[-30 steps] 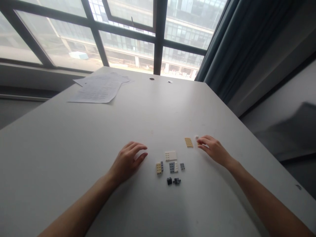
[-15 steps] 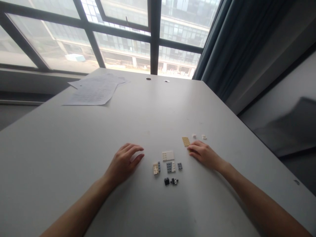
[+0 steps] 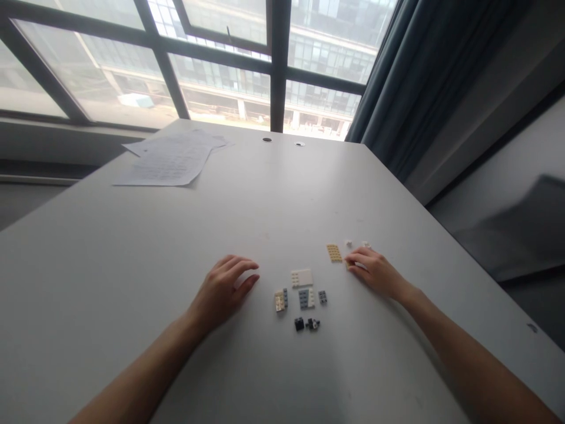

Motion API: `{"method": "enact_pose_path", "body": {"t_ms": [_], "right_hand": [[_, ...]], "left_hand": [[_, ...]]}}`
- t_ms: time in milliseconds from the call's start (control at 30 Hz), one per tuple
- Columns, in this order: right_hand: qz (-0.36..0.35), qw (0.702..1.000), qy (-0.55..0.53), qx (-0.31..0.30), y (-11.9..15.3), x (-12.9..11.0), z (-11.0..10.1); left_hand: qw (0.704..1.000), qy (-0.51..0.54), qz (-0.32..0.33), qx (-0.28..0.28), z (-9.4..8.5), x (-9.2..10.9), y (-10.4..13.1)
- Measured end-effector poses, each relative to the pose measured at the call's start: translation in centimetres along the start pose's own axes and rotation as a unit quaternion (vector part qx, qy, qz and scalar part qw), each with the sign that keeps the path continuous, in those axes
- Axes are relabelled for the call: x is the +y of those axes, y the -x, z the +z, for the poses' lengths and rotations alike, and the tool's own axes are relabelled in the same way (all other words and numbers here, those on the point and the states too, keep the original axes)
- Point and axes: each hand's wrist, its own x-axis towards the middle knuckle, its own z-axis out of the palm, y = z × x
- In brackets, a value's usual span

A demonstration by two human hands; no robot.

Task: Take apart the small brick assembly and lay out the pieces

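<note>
My left hand (image 3: 227, 285) rests on the white table, thumb and fingers apart, holding nothing. My right hand (image 3: 371, 271) has its fingertips on a small tan piece (image 3: 348, 265), mostly covered by them. Just left of it lies a tan studded plate (image 3: 334, 253). Between my hands are a white plate (image 3: 302, 278), a grey wedge piece (image 3: 303, 299) against a white one (image 3: 311, 298), and a small grey piece (image 3: 322, 297). A cream brick (image 3: 279, 301) touches a narrow grey piece (image 3: 285, 297). Nearer me sit a black brick (image 3: 299, 324) and a black-and-grey part (image 3: 313, 324).
Two small white pieces (image 3: 348, 243) (image 3: 366, 244) lie beyond my right hand. Printed papers (image 3: 168, 159) are at the table's far left. Two round holes (image 3: 267, 140) (image 3: 299, 144) are near the far edge, before the window; a dark curtain (image 3: 388, 88) hangs at the right.
My right hand has moved a little to the right, away from the tan plate, with the small tan piece at its fingertips. My left hand has stayed in place.
</note>
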Motion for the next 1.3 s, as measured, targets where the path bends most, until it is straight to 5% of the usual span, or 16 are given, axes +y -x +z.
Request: {"method": "enact_pose_path", "body": {"t_ms": [433, 1300], "right_hand": [[0.020, 1.000, 0.007, 0.002, -2.3, 1.2, 0.0], [0.025, 0.996, -0.031, 0.077, -0.7, 1.1, 0.4]], "left_hand": [[1.000, -0.003, -0.004, 0.001, -0.1, 0.1, -0.1], [1.000, -0.003, -0.002, -0.010, -0.1, 0.0, 0.1]]}}
